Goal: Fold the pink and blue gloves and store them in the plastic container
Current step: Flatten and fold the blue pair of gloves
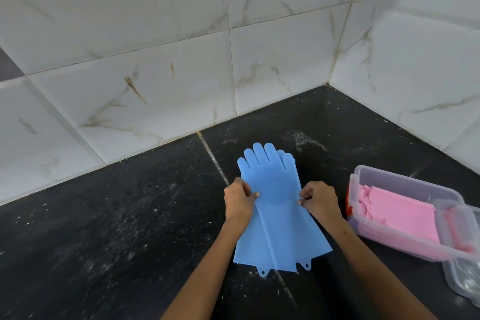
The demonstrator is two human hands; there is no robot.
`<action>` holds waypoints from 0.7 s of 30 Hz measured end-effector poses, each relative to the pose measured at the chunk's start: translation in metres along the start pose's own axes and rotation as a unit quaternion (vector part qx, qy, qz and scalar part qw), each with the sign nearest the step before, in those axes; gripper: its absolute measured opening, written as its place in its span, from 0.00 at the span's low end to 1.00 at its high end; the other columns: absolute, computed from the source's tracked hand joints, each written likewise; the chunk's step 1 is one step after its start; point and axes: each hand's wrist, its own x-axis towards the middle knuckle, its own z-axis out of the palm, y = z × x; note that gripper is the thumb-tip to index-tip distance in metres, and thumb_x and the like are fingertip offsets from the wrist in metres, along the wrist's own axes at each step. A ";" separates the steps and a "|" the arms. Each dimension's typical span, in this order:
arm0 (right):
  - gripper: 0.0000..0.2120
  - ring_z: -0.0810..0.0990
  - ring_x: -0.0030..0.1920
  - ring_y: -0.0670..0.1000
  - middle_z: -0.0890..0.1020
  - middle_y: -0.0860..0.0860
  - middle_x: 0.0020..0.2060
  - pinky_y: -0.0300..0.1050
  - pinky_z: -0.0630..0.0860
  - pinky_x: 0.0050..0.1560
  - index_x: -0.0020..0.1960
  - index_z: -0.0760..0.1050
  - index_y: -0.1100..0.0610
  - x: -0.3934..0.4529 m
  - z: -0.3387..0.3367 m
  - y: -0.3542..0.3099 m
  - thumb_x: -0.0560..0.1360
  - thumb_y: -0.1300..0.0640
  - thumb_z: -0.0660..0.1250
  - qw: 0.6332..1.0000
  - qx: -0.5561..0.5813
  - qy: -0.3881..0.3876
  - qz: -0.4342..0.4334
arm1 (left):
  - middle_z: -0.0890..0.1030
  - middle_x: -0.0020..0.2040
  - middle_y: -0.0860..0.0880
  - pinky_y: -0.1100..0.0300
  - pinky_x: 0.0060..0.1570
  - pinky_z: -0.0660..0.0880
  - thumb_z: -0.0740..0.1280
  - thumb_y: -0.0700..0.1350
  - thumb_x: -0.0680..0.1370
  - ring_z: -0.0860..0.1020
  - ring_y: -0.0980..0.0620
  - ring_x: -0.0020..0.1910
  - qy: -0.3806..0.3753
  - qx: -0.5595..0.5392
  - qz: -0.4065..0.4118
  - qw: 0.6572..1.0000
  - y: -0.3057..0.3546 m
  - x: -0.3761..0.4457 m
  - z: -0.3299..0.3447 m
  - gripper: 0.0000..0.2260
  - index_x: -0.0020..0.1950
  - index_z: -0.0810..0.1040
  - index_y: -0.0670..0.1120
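Observation:
Two blue gloves (275, 189) lie stacked flat on the dark counter, fingers pointing toward the back wall and cuffs toward me. My left hand (239, 199) pinches their left edge near the wrist. Opposite it, my right hand (318, 199) pinches the right edge at the same height. To the right stands the clear plastic container (363, 176), uncovered, with the folded pink gloves (405, 212) lying inside it.
The black stone counter (117, 228) is dusty and ends in a corner of white marbled wall tiles (285, 60). The container's clear lid (465, 283) lies at the far right edge, partly under the container.

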 end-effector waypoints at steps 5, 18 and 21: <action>0.09 0.81 0.44 0.52 0.82 0.56 0.45 0.51 0.80 0.53 0.47 0.77 0.59 -0.004 0.001 0.003 0.69 0.64 0.73 0.999 0.046 -0.004 0.006 | 0.72 0.34 0.51 0.72 0.33 0.67 0.72 0.32 0.70 0.71 0.56 0.32 0.013 -0.015 -0.005 1.000 0.006 -0.001 0.003 0.15 0.35 0.68 0.47; 0.08 0.82 0.37 0.52 0.83 0.55 0.39 0.48 0.82 0.42 0.43 0.79 0.62 -0.015 0.023 -0.011 0.72 0.57 0.71 0.999 0.017 0.026 -0.017 | 0.79 0.36 0.43 0.61 0.34 0.75 0.74 0.34 0.68 0.80 0.45 0.37 0.046 0.057 -0.066 0.995 -0.023 0.018 -0.069 0.13 0.32 0.72 0.44; 0.05 0.82 0.40 0.51 0.83 0.55 0.41 0.43 0.79 0.42 0.44 0.79 0.61 -0.014 0.023 -0.013 0.71 0.60 0.72 0.999 -0.019 0.033 -0.021 | 0.78 0.35 0.44 0.63 0.33 0.74 0.74 0.34 0.69 0.79 0.47 0.36 0.045 0.060 -0.069 0.995 -0.027 0.017 -0.069 0.13 0.32 0.72 0.45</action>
